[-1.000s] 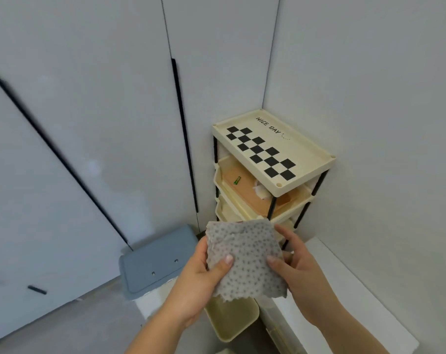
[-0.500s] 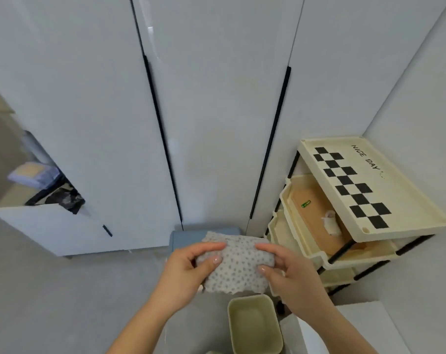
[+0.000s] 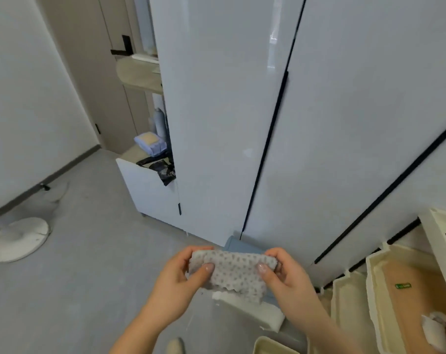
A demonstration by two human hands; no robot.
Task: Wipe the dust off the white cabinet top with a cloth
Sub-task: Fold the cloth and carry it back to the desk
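cloth (image 3: 233,273), folded and speckled grey, sits pinched between my left hand (image 3: 183,282) and right hand (image 3: 285,279) at waist height, nothing wiped yet, so next i judge i must carry it to the low white cabinet (image 3: 150,190) beside the tall doors.

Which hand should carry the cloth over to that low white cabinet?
Probably left: the left hand already pinches the spotted cloth, and the low white cabinet stands to that side. The right hand is farther.
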